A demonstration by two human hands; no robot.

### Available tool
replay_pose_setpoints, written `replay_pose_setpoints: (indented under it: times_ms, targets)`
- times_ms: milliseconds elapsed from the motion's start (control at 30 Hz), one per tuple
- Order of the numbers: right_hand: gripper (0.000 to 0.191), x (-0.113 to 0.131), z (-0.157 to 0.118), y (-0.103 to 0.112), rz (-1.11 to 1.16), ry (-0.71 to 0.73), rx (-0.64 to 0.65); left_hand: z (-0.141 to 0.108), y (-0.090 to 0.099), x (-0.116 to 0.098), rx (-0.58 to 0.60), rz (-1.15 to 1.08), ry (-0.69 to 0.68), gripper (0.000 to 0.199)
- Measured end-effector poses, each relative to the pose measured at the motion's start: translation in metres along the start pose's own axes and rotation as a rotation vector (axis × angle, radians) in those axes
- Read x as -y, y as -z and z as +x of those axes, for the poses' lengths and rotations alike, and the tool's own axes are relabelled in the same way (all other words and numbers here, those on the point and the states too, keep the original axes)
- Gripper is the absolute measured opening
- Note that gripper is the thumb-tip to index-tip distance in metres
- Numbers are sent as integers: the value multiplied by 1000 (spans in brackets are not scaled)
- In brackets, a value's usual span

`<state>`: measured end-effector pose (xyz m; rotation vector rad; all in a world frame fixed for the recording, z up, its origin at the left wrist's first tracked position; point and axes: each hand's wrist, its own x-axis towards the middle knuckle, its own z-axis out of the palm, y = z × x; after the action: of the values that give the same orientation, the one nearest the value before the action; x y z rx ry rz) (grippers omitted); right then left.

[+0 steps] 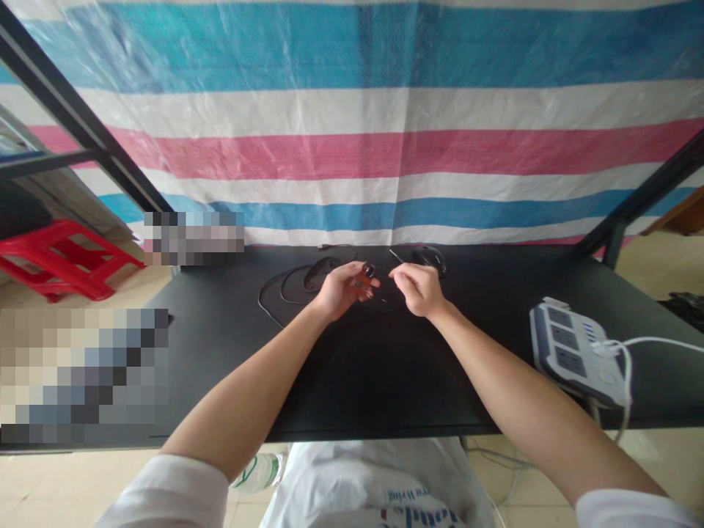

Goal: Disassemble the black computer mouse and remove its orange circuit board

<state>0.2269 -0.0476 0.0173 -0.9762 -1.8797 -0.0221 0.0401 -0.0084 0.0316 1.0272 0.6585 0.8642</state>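
Just left of the black mouse point(432, 258), over the worktop point(379, 381), a small dark piece point(368, 270) sits in the person's left hand point(338, 290), pinched between the thumb and the bent fingers. It looks light and rigid, probably smooth enough to slip and perhaps fragile at any fine parts, so a gentle hold by its outer rim seems best; its exact form is too small to tell. Right beside the mouse, on its near side, the right hand point(419, 290) has its fingers curled closed. A thin rod point(396, 255) slants out past them, left of the mouse; whether they grip it I cannot tell. Further left of the mouse, behind the left hand, lie a rounded black part point(317, 275) and a looped black cable point(259, 297), the cable soft and easy to snag. Well to the right of the mouse and nearer the person is a power strip point(577, 348), a white lead plugged in. As for containers, a clear bottle point(259, 473) shows below the worktop, to the left of the mouse and much nearer the person; its contents cannot be made out. A red stool point(66, 260) stands far left of the mouse.
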Motion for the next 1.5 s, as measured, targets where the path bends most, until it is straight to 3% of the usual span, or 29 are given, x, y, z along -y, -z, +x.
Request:
replay_pose_setpoints:
  times_ms: [200,500,667,767,967,1200,1333,1500]
  targets:
    - [19,9,0,-5,-22,70,41,2,-1,3,-51,-29,-58,26]
    - [17,6,-2,-12,-141,26,84,2,-12,8,-333,55,-153,50]
    - [11,6,-3,-14,-127,15,107,2,-13,7,-398,88,-160,53]
    - [12,4,-3,-15,-149,-3,79,2,-10,6,-357,69,-166,54]
    - [9,4,1,-12,-65,-103,42,5,-2,7,-127,7,-238,48]
    - [12,12,3,-9,-8,-101,58,4,4,6,4,67,-264,44]
    - [10,7,2,-11,-16,-111,-4,1,10,1,95,306,-306,41]
    - [12,6,3,-10,-15,-195,-122,-1,18,-4,49,884,-632,31]
